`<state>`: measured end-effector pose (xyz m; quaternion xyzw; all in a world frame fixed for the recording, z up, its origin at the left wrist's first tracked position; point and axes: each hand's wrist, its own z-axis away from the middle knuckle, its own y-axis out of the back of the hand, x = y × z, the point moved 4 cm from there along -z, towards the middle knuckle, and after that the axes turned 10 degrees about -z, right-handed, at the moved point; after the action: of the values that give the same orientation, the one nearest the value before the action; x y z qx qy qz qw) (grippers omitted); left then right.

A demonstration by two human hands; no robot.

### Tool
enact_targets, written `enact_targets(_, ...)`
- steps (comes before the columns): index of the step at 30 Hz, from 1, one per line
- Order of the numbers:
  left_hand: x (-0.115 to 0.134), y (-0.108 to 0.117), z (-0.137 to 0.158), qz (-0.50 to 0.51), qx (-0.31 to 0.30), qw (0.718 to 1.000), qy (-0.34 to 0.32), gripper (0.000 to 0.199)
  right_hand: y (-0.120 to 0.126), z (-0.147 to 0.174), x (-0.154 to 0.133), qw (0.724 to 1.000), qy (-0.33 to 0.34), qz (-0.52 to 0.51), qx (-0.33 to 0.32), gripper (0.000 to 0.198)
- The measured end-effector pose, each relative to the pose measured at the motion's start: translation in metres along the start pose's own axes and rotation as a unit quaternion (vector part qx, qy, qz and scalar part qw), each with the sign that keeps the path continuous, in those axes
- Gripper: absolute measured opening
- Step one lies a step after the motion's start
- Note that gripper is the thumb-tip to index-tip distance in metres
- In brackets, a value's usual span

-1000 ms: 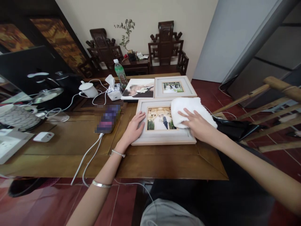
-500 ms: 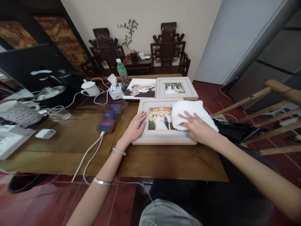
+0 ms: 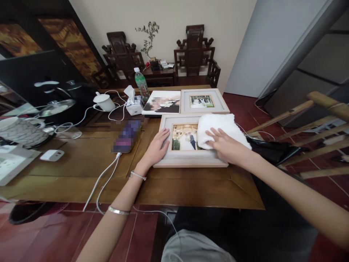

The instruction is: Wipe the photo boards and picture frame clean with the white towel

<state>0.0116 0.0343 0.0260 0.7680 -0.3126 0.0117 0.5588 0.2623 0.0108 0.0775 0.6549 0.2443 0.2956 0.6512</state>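
A light wooden picture frame [image 3: 191,160] lies face up near the table's front edge, a wedding photo [image 3: 183,137] in its middle. On the frame's left side rests my left hand [image 3: 156,147], open, fingers together and stretched out along the border. My right hand [image 3: 225,143] holds a folded white cloth [image 3: 226,123] down on the frame's right part, fingers bent over it. That cloth hides the photo's right edge and the frame's upper right corner. Behind it lie a second frame [image 3: 220,105] and a photo panel [image 3: 160,103], side by side.
Left of the frame is a phone [image 3: 127,136] with a white charging cable [image 3: 105,178]. Farther back stand a tissue box [image 3: 135,106], a green bottle [image 3: 141,82] and a lidded white cup [image 3: 105,102]. A wooden chair [image 3: 297,105] stands at the right.
My right hand and the cloth have shifted slightly to the left and away from me over the photo. My left hand stays on the frame's left side.
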Motion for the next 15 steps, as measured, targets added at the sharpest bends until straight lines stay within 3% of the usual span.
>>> enact_targets(4,0.000,-0.001,0.000,-0.021,-0.002,1.000,-0.003,0.047,0.006,0.040,-0.037,0.999,0.031,-0.043,-0.007,0.054)
enact_targets(8,0.000,-0.002,0.001,-0.039,-0.011,0.999,-0.008,0.047,0.007,0.057,-0.063,0.992,0.058,-0.111,-0.010,0.057)
enact_targets(11,0.000,-0.001,0.000,-0.050,-0.020,0.998,-0.011,0.049,0.003,0.047,-0.064,0.990,0.059,-0.131,-0.002,0.056)
enact_targets(15,0.001,0.000,-0.001,-0.056,-0.030,0.998,-0.019,0.051,-0.002,0.006,-0.034,0.992,0.041,-0.113,0.029,0.058)
